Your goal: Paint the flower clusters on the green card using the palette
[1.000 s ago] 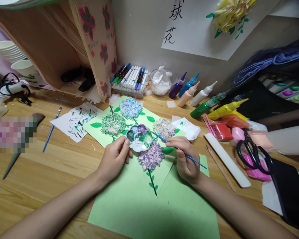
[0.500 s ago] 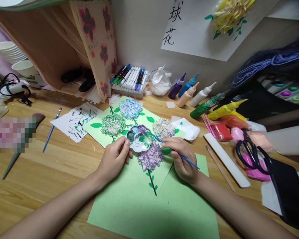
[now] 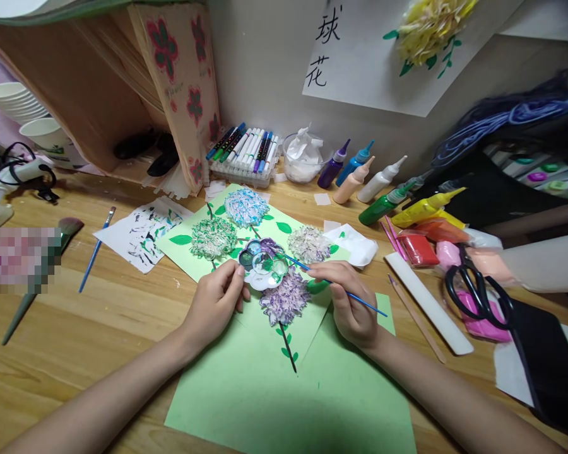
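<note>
My left hand [image 3: 218, 295] pinches the edge of a flower-shaped paint palette [image 3: 265, 282] with green, purple and dark paint in its wells. Between the fingers of my right hand [image 3: 350, 299] is a thin blue paintbrush [image 3: 360, 301], its tip at the palette's right side. Below the palette lies a light green sheet [image 3: 284, 217] with textured flower heads: a blue one [image 3: 246, 207], a green one [image 3: 213, 237], a pale one [image 3: 310, 244] and a purple one [image 3: 285, 299], partly covered by the palette. Another green sheet [image 3: 284, 410] lies nearer me.
A paint-smeared paper [image 3: 144, 236] and a second brush [image 3: 94, 255] lie left. Paint bottles [image 3: 383, 205] line the back right, near a marker box [image 3: 243, 151]. Black-handled scissors [image 3: 478, 293], a white strip [image 3: 430, 306] and a wooden stick [image 3: 416, 321] are on the right.
The brush in my right hand has tilted slightly flatter, its rear end moving right and up. My left hand and the palette stay nearly still; the whole view has shifted slightly.
</note>
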Demonstrator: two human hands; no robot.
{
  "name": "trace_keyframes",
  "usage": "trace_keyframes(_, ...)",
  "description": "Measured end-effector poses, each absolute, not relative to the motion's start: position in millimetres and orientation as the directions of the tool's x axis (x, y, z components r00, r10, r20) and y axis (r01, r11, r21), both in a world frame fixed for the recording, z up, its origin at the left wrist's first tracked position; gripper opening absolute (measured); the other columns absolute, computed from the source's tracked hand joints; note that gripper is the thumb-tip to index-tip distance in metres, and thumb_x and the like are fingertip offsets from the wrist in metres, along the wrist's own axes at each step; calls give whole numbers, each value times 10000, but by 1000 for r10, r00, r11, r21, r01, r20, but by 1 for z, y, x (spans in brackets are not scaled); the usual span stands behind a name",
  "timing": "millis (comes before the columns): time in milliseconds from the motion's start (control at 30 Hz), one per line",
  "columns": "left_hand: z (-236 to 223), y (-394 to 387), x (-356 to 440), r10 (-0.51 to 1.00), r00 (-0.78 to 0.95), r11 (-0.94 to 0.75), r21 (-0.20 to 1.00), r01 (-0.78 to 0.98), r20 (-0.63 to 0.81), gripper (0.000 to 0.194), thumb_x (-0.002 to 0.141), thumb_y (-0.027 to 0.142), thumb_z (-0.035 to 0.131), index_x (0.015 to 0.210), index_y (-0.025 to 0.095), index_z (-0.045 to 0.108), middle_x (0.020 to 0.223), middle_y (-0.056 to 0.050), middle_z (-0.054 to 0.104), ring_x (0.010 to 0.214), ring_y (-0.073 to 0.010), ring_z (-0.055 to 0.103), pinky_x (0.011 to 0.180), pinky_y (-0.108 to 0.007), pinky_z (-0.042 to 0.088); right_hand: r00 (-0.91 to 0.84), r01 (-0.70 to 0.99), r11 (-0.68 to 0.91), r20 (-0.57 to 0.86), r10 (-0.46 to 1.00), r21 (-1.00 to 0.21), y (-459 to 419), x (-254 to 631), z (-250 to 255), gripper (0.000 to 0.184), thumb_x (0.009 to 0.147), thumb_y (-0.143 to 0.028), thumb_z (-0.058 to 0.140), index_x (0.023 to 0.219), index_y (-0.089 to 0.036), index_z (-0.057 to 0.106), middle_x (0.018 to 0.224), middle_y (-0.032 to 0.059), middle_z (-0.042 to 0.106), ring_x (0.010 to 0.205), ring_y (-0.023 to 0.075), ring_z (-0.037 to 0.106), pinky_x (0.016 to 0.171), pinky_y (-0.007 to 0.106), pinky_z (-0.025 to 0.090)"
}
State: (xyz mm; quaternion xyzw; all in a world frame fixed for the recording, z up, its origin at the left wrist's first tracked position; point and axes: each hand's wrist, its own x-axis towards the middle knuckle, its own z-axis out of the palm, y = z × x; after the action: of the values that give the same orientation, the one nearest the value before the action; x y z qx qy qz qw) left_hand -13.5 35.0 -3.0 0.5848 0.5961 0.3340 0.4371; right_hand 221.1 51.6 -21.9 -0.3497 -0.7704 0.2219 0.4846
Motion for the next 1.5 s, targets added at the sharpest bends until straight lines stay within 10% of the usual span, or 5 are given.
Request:
trace_keyframes(367,-3,36,-13,990,61,94,908,408,-130,299,960,353,395,698,215,431,584,42,593,472,-92,521,539,-224,408,-167,268,558,533,829,-785,50,221,-22,323,973,-265,374,1057,-244,686,950,49,731,777,188,648,714,372,504)
trace_keyframes(767,-2,37,-16,987,47,121,897,424,-156,325,944,406,415,675,225,446,586,39,617,485,-115,540,538,-240,417,334,239,481,536,775,-844,62,273,-21,349,957,-381,430,762,-190,647,650,22,647,615,164,635,529,285,449)
trace_keyframes(1500,-5,38,-16,989,18,127,890,437,-149,309,943,367,428,675,216,452,562,60,603,460,-90,553,511,-222,440,-122,525,676,740,661,-517,57,280,-29,259,967,-247,386,895,-219,633,756,36,690,727,178,619,666,340,469)
